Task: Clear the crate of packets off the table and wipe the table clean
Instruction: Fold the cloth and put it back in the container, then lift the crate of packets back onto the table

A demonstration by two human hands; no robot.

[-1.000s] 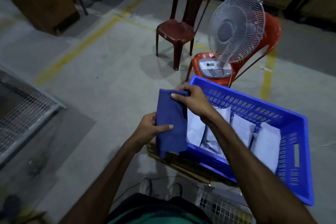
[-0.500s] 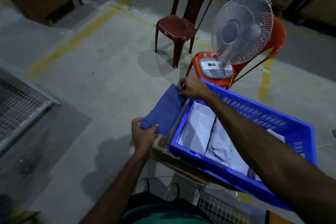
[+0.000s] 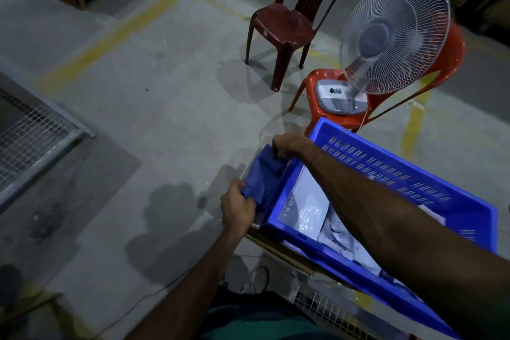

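**Cloth going down beside the crate — crate not cleared yet**

Comparing against a second ago: then holding the blue cloth [image 3: 263,182] upright and folded in front of the crate [image 3: 408,188]; now lowering it flat along the crate's left wall, onto what looks like the exposed strip of table edge [image 3: 278,250].

- Left hand [image 3: 237,208]: closing tight on the near end of the cloth, fabric bunching in the fist.
- Right hand [image 3: 288,145]: pinching the far end of the cloth, just beside the crate's far-left corner; forearm crossing over the crate.
- Crate: sitting on the table, blue, slotted walls, well to the right of the cloth and touching or nearly touching it along the left wall — hard telling which.
- Packets [image 3: 311,204]: lying inside the crate, pale, partly hiding under the forearm. Count not readable.
- Background: fan [image 3: 392,38] resting on an orange chair [image 3: 452,63], dark red chair [image 3: 287,16] behind. Not relevant.

Reading of it: spreading or parking the cloth, not wiping properly yet — most of the tabletop sitting under the crate. Guessing at early stage: crate removal not done, wiping not really starting.

Risk: both hands tying up on cloth, so needing to let go before lifting the crate; cloth edge possibly snagging under the crate base.
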